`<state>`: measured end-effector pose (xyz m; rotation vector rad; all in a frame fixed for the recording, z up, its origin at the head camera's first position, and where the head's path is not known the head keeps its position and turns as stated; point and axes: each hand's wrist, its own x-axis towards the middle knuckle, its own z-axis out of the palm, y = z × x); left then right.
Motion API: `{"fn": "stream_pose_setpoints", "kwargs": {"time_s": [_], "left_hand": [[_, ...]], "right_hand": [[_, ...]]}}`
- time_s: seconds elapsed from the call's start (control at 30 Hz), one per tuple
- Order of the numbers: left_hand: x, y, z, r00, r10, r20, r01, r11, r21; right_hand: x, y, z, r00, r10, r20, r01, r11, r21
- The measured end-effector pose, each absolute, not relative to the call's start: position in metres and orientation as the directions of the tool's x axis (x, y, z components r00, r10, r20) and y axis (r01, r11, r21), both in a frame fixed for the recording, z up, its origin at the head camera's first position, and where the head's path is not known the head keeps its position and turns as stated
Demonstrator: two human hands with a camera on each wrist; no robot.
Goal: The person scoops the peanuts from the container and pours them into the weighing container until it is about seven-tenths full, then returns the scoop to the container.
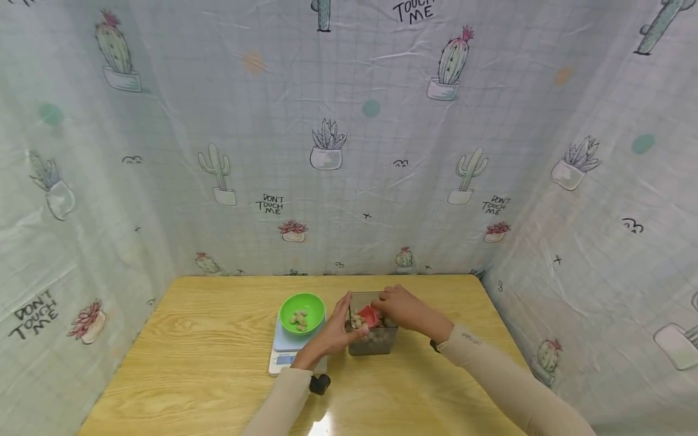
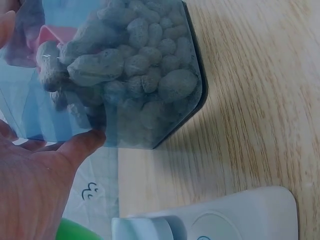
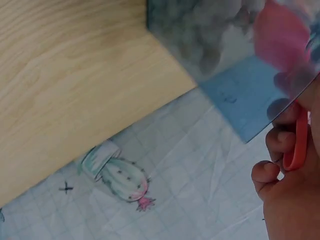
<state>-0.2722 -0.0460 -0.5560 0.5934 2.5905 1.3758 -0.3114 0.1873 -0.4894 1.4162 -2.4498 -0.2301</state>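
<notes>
One cactus-print curtain (image 1: 327, 79) wraps your one counter (image 1: 207, 333); you've got bare wood running to both side edges. One see-through bin (image 1: 373, 346), one scale (image 1: 286, 347) just left, one green bowl (image 1: 313, 309) on that. Your left hand (image 1: 334, 333) spreads wide against the bin; your right hand (image 1: 406, 310) curls tight round one red scoop (image 1: 368, 316) inside it. Peanuts (image 2: 97, 67): a few in the bowl, too many binned to count.

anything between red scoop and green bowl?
Yes: the red scoop reaches into the see-through box, whose left wall blocks a low path; the left hand lies between that box and the green bowl.
</notes>
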Motion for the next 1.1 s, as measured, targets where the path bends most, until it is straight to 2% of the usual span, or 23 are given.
{"fn": "stream_pose_setpoints", "kwargs": {"time_s": [0.1,0.23,0.4,0.53,0.63,0.7,0.77,0.9,1.03,1.1], "left_hand": [[-0.273,-0.046,-0.557,-0.918,0.391,0.061,0.271,0.507,0.818],[-0.271,-0.044,-0.558,-0.917,0.396,0.052,0.263,0.502,0.824],[-0.268,-0.043,-0.555,-0.92,0.391,0.041,0.251,0.505,0.826],[-0.267,-0.043,-0.553,-0.916,0.4,0.037,0.254,0.505,0.825],[-0.268,-0.044,-0.552,-0.911,0.412,0.033,0.257,0.501,0.826],[-0.268,-0.045,-0.552,-0.91,0.414,0.033,0.256,0.497,0.829],[-0.269,-0.046,-0.551,-0.91,0.412,0.038,0.259,0.494,0.83],[-0.268,-0.047,-0.551,-0.911,0.41,0.041,0.256,0.487,0.835],[-0.268,-0.048,-0.548,-0.911,0.412,0.032,0.249,0.487,0.837],[-0.269,-0.049,-0.548,-0.91,0.413,0.029,0.252,0.497,0.831]], "right_hand": [[-0.312,0.187,-0.491,-0.491,-0.853,0.177,-0.825,0.521,0.22],[-0.31,0.192,-0.494,-0.571,-0.804,0.166,-0.798,0.591,0.117],[-0.306,0.196,-0.498,-0.614,-0.757,0.223,-0.759,0.644,0.096],[-0.306,0.195,-0.503,-0.613,-0.733,0.294,-0.729,0.669,0.147],[-0.306,0.189,-0.506,-0.586,-0.734,0.342,-0.705,0.67,0.231],[-0.308,0.187,-0.507,-0.577,-0.738,0.348,-0.703,0.667,0.247],[-0.31,0.187,-0.507,-0.572,-0.74,0.354,-0.717,0.661,0.223],[-0.312,0.195,-0.51,-0.584,-0.717,0.38,-0.747,0.658,0.093],[-0.31,0.202,-0.512,-0.588,-0.688,0.426,-0.746,0.664,0.042],[-0.308,0.205,-0.512,-0.611,-0.669,0.422,-0.731,0.682,0.022]]}}
